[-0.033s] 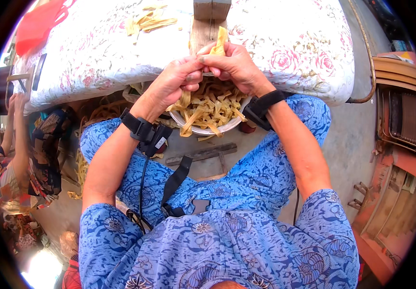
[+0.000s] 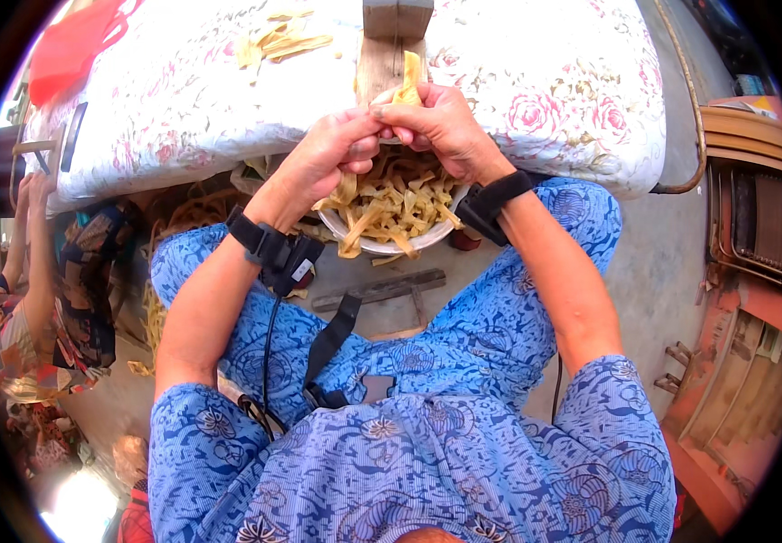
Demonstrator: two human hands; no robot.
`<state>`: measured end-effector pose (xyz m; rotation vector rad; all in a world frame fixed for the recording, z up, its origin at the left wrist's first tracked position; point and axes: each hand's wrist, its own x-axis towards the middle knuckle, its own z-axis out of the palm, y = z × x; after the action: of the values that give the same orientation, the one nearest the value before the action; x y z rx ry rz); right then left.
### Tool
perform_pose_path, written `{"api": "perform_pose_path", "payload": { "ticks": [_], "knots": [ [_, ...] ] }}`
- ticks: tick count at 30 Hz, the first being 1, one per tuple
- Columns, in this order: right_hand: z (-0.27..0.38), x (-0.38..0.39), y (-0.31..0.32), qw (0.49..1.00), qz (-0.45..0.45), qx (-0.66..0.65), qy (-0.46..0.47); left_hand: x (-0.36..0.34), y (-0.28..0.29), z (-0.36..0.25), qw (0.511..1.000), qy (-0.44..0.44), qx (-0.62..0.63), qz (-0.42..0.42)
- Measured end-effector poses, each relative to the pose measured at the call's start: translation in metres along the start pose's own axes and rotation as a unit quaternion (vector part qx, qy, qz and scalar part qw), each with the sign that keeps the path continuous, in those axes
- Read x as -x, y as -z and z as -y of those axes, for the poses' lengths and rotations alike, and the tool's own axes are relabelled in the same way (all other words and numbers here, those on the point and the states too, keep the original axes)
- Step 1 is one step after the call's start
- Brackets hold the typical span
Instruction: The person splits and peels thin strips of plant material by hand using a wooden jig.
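My left hand [image 2: 341, 149] and my right hand [image 2: 436, 131] meet above a white bowl [image 2: 431, 235], fingertips pinched close together. A crinkled yellow strip [image 2: 409, 72] rises upright from my right hand's grip; my left fingers press at its lower end, partly hidden. Folded and knotted yellow strips [image 2: 395, 208] fill the bowl, some draped over its rim. Behind my hands a wooden board [image 2: 377, 77] with a grey block [image 2: 398, 16] on it lies at the cloth's front. More loose yellow strips [image 2: 282, 41] lie on the floral cloth [image 2: 554, 127].
A red bag [image 2: 65, 54] is at the back left. Another person's arms [image 2: 33, 235] reach up at the left. A low wooden piece [image 2: 382, 288] is between my legs. A metal rail [image 2: 698, 136] edges the surface; stacked brown items [image 2: 753, 136] and reddish furniture [image 2: 716, 389] stand right.
The upper end of the yellow strip in my fingers has shifted very slightly left. Otherwise the two frames look almost the same.
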<state>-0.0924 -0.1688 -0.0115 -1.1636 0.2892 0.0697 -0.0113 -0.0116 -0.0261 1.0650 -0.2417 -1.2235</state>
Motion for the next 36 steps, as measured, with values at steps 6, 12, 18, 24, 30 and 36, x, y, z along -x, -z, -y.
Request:
{"api": "perform_pose_path", "payload": {
  "ticks": [6, 12, 18, 24, 30, 36],
  "knots": [
    [0.017, -0.007, 0.013, 0.993, -0.074, -0.065, 0.061, -0.008, -0.001, -0.027, 0.990, -0.073, -0.119, -0.037],
    [0.011, -0.052, 0.035, 0.972, -0.163, 0.025, 0.170, -0.053, 0.017, -0.050, 0.886, -0.212, -0.404, -0.083],
    [-0.011, -0.067, 0.031, 0.952, -0.213, 0.153, 0.156, -0.082, 0.038, -0.027, 0.815, -0.285, -0.476, -0.167],
    [-0.001, -0.019, 0.032, 0.913, -0.158, 0.349, 0.137, -0.048, 0.046, -0.028, 0.839, -0.197, -0.470, -0.189],
    [0.015, 0.014, 0.023, 0.911, -0.057, 0.340, 0.226, -0.014, -0.006, -0.010, 0.887, -0.223, -0.403, -0.008],
    [0.011, 0.009, 0.032, 0.949, -0.053, 0.241, 0.199, 0.003, 0.008, -0.018, 0.919, -0.114, -0.378, -0.012]
  ]
}}
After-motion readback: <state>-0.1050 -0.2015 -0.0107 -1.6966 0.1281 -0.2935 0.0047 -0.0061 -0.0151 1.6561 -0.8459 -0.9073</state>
